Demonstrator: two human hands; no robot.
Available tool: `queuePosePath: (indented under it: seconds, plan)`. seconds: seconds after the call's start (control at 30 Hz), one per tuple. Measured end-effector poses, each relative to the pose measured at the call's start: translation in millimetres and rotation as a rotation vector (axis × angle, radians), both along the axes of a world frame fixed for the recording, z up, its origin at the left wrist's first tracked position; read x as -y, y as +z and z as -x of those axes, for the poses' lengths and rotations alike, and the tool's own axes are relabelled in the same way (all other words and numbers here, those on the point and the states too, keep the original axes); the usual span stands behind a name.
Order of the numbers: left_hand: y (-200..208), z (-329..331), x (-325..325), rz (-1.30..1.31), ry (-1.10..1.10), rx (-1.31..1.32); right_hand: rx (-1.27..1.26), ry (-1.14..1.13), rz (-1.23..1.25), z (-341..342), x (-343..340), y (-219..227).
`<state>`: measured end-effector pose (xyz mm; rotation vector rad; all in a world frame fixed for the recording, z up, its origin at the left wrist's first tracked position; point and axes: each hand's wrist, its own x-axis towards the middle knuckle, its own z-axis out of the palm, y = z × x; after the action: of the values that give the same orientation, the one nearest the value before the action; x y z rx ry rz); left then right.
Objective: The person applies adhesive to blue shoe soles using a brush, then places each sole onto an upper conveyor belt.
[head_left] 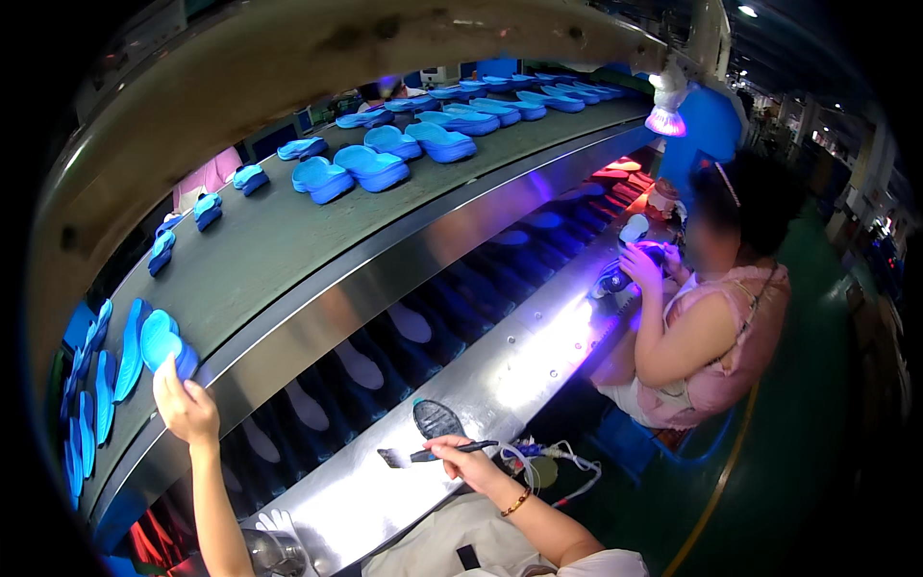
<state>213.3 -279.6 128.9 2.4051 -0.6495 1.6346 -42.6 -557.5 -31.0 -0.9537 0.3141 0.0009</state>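
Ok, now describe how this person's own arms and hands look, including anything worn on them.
The left hand is gloveless, with no band visible at the wrist. The right hand is also gloveless, with a beaded bracelet in brown and golden tones. A pale sleeve shows farther up that arm.

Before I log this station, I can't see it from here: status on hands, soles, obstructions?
Left hand touching blue sole at belt. Right hand gripping brush. Dark sole on metal bench near brush; nothing seen blocking either hand.
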Motion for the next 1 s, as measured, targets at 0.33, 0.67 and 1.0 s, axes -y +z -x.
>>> queuePosePath:
  seconds: [0.33,0.67,1.0]
  plan:
    - [6,1,4,0.05,-0.031,0.051,-0.054,-0.16,0.04,13,-55,40]
    - [9,8,4,0.078,-0.091,0.047,-0.036,-0.168,0.138,25,-70,63]
    - [13,11,2,0.231,-0.065,-0.25,0.034,-0.097,0.071,22,-45,55]
